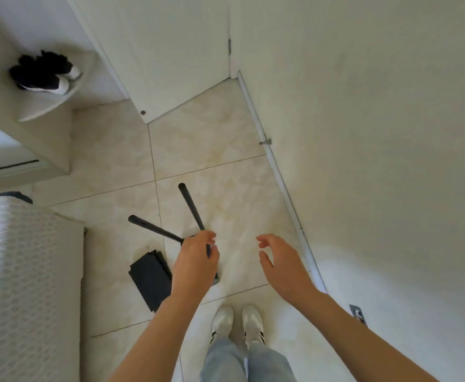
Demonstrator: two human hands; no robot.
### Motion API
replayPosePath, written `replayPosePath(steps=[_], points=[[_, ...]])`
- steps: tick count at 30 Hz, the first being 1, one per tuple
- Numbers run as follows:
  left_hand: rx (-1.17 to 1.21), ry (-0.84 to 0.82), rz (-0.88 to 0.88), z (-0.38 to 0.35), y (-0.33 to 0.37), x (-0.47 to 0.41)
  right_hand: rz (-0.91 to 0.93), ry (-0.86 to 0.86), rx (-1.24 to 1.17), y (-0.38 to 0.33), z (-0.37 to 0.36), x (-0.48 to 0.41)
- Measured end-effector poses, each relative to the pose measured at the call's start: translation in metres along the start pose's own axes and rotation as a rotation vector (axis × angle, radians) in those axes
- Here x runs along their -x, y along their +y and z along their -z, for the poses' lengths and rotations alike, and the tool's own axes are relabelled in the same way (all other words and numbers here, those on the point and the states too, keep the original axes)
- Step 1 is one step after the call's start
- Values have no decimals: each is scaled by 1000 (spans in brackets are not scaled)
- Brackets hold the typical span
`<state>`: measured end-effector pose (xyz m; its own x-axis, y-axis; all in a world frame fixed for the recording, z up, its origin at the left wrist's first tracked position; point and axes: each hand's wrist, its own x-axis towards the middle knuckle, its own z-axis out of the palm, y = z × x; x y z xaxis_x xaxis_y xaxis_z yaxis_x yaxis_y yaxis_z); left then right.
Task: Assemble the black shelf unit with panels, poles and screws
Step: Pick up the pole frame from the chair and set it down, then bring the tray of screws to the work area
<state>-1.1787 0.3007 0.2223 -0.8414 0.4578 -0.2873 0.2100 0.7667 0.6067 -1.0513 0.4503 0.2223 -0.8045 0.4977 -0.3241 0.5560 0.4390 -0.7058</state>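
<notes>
My left hand [195, 260] grips two black poles at their near ends. One pole [191, 206] points away and slightly left; the other pole [154, 227] points off to the left. They fan apart above the tiled floor. Black shelf panels [150, 277] lie stacked flat on the floor just left of my left hand, partly hidden by my wrist. My right hand [278, 260] hovers to the right of the poles, fingers loosely spread and holding nothing. No screws are visible.
I stand on beige floor tiles [225, 166], my white shoes [238, 323] below the hands. A white wall [377, 133] runs along the right, a white door [170, 51] ahead. A white textured surface [24, 285] is at left; black-and-white shoes [43, 73] sit on a corner shelf.
</notes>
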Motion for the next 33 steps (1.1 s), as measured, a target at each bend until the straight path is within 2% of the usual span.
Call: replayPosePath(steps=[7,11,17,26,33], points=[[-74,-141,-281,-19,65,22,-167,266,-76,12,51,65],[-171,-258,-549,-32,92,40,-306,423,-110,21,56,115],[-307,-442,-936,-63,128,91,-573,582,-44,40,45,202],[-397,-693,-1319,-118,167,197,-949,810,-112,72,10,336],[-478,-840,-1590,-177,192,304,-1160,896,-179,101,-13,451]])
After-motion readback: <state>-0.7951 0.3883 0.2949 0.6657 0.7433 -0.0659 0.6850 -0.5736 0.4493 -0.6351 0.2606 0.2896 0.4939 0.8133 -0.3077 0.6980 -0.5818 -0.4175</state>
